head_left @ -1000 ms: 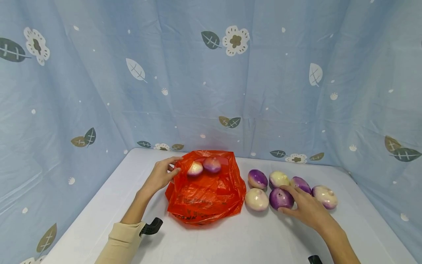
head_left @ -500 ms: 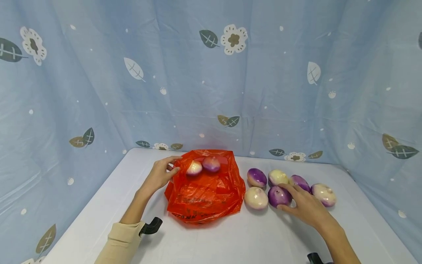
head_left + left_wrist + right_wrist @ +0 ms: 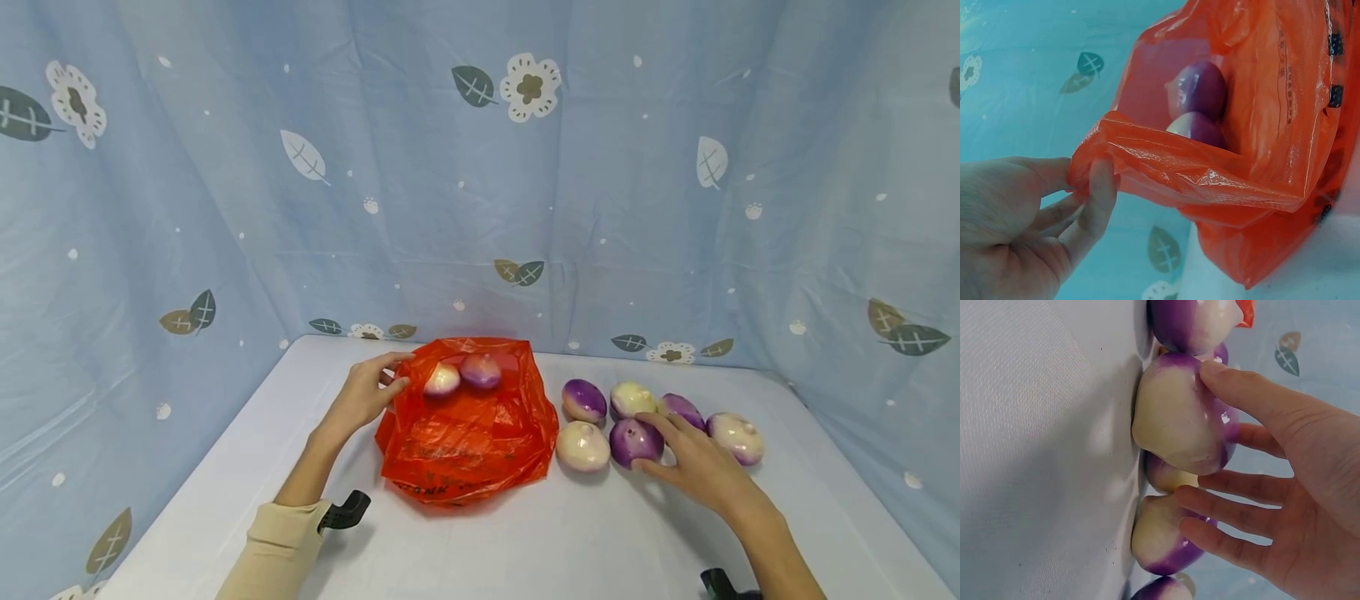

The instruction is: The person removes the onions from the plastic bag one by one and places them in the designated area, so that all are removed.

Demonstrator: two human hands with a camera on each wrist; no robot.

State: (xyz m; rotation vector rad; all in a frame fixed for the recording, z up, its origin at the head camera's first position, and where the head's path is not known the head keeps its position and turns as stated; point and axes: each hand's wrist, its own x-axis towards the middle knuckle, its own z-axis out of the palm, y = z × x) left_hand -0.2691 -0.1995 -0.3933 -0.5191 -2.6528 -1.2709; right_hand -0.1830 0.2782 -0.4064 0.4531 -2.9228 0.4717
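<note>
My left hand pinches the left rim of a red plastic bag between thumb and fingers, and the mouth of the bag gapes towards me. Inside lie two glossy purple-and-white onions, a paler one and a more purple one. Over at the right, my right hand has its thumb and forefinger on opposite sides of a purple onion, which still rests on the table. In the right wrist view the thumb touches this onion, while the other fingers reach past it.
Several more onions sit close around: a white one beside the bag, a purple one behind it, a yellowish one, a purple one and a white one. A blue patterned curtain encloses the white table.
The view has shifted very slightly. Both hands keep practically the same places, left on the bag's rim and right at the purple onion.
</note>
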